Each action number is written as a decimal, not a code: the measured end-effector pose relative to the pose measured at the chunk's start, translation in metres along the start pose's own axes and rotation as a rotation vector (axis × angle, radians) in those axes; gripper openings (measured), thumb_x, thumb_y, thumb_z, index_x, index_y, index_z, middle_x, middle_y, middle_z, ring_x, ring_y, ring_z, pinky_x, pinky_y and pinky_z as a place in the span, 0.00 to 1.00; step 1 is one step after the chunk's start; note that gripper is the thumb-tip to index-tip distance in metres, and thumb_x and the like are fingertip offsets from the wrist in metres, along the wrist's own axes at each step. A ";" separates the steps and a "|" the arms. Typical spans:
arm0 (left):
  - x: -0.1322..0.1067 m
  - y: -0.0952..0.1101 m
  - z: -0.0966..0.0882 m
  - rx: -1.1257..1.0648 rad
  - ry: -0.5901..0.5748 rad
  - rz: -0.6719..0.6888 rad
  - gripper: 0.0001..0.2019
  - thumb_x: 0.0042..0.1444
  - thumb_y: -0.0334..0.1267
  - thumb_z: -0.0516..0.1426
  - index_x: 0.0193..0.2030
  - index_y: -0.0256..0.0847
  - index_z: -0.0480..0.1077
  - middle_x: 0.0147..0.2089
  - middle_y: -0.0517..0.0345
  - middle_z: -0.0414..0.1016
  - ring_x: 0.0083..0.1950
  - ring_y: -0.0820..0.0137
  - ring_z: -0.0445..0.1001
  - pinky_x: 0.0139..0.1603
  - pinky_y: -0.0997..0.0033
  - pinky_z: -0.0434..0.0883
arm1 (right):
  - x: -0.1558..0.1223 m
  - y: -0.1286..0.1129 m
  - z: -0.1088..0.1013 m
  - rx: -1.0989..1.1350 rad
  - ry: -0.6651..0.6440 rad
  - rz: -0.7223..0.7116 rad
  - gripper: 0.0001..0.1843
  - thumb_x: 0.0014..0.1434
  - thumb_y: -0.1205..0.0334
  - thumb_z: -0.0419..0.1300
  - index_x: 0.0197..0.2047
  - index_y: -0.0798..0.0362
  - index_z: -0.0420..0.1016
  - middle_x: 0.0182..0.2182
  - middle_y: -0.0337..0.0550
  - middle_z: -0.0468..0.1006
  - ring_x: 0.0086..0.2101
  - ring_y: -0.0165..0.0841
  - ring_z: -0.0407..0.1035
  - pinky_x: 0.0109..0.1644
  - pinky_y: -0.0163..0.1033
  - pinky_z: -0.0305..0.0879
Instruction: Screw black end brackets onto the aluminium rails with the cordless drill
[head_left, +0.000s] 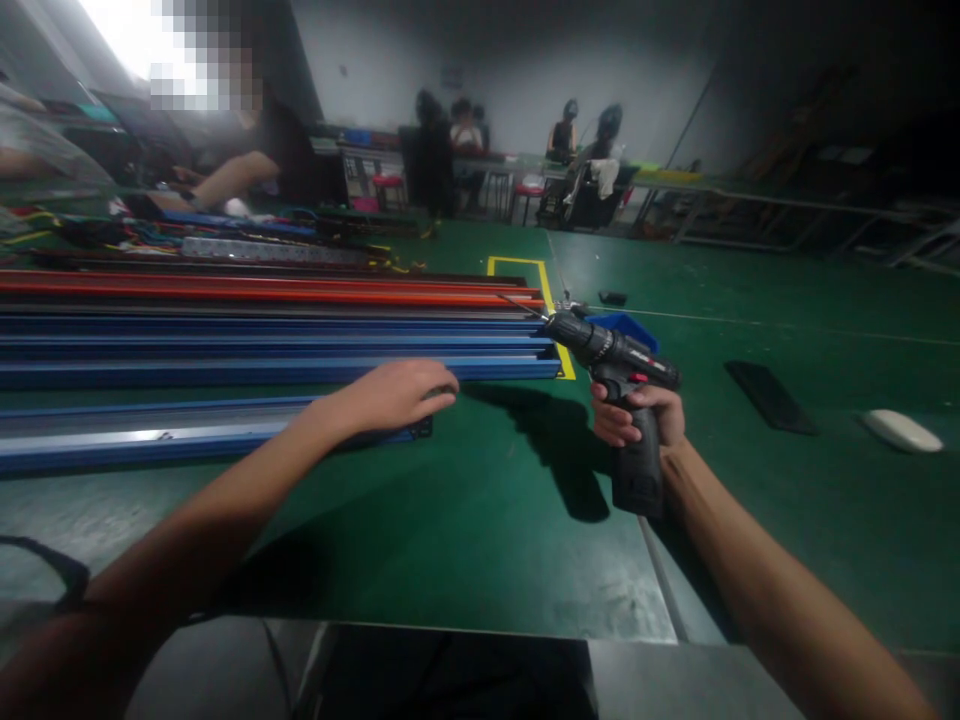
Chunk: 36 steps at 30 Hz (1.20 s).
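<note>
In the head view my right hand (649, 415) is wrapped round the grip of a black cordless drill (611, 350). The drill is raised over the table, its long thin bit pointing left and slightly up. My left hand (409, 392) has its fingers curled together above the right end of the nearest blue rail (247, 425); what they hold, if anything, I cannot make out. Whether that hand touches the rail is also unclear. Behind it, several blue rails (495, 368) and red-orange rails (420, 290) lie side by side, their right ends near the drill bit.
Yellow tape (517, 260) marks the green table (465, 540) around the rail ends. A blue tray (626, 328) sits behind the drill. Farther right lie a flat black object (769, 397) and a white rounded object (902, 431). Co-workers sit across the table and farther back.
</note>
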<state>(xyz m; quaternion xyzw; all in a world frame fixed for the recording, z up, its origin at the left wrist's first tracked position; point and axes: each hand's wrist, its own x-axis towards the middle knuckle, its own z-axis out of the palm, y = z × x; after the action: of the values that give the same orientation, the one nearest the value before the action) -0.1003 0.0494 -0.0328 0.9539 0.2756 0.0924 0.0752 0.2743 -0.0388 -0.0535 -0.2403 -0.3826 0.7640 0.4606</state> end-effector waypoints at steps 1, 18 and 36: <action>0.008 0.006 0.000 0.021 0.002 0.030 0.16 0.71 0.46 0.51 0.53 0.41 0.76 0.50 0.50 0.79 0.50 0.61 0.77 0.51 0.64 0.70 | 0.001 0.002 0.001 0.025 -0.001 -0.008 0.13 0.50 0.63 0.61 0.41 0.55 0.72 0.20 0.31 0.64 0.16 0.23 0.50 0.23 0.33 0.60; 0.093 0.034 0.043 0.143 -0.032 0.227 0.11 0.60 0.27 0.56 0.39 0.40 0.81 0.41 0.49 0.80 0.48 0.62 0.76 0.54 0.63 0.69 | 0.005 0.018 0.002 0.145 -0.199 -0.002 0.16 0.53 0.61 0.62 0.44 0.60 0.72 0.22 0.34 0.70 0.16 0.24 0.58 0.26 0.34 0.67; 0.113 0.025 0.051 -0.073 -0.055 0.107 0.09 0.55 0.25 0.56 0.33 0.38 0.78 0.34 0.52 0.81 0.32 0.68 0.73 0.36 0.70 0.67 | 0.008 0.035 0.007 0.151 -0.175 0.109 0.17 0.51 0.61 0.61 0.43 0.60 0.71 0.21 0.34 0.69 0.15 0.25 0.56 0.24 0.35 0.65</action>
<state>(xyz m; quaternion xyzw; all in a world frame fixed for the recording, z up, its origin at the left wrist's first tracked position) 0.0179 0.0848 -0.0622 0.9660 0.2186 0.0801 0.1123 0.2474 -0.0446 -0.0778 -0.1580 -0.3491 0.8326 0.3999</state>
